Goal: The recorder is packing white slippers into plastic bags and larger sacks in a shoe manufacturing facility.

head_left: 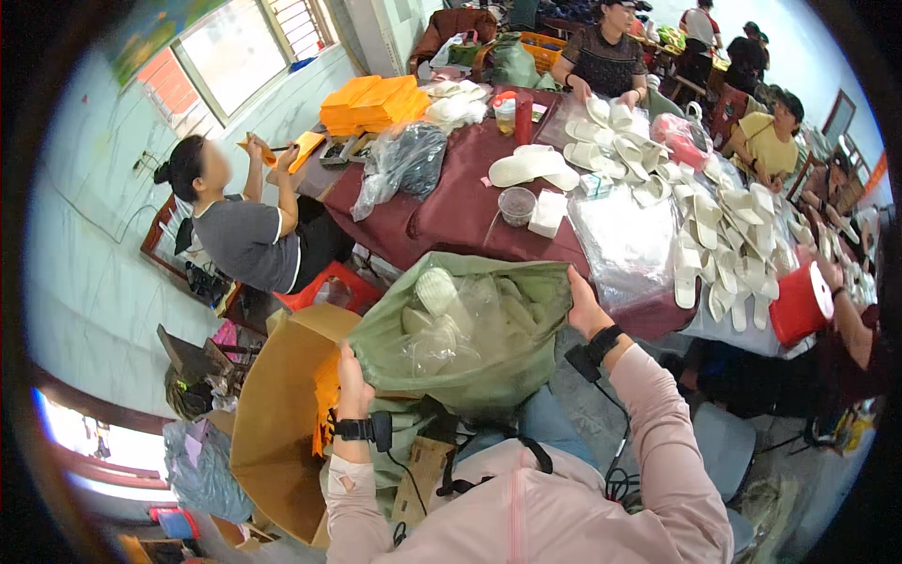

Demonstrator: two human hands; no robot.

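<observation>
Green sack point(470, 352) gripped at both edges by left hand point(352, 376), right hand point(583, 305), fingers pinching.

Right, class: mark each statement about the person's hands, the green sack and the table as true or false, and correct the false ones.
1. Both hands grip the green sack. True: the left hand holds its near-left edge, the right hand its right rim.
2. The sack is empty. False: clear plastic packets of pale items show in its mouth.
3. The tablecloth is blue. False: it is dark red.
4. White slippers lie spread on the table. True.
5. The cardboard box sits on the table. False: it stands open below the sack, by the left hand.
6. Each wrist wears a black band. True.
</observation>
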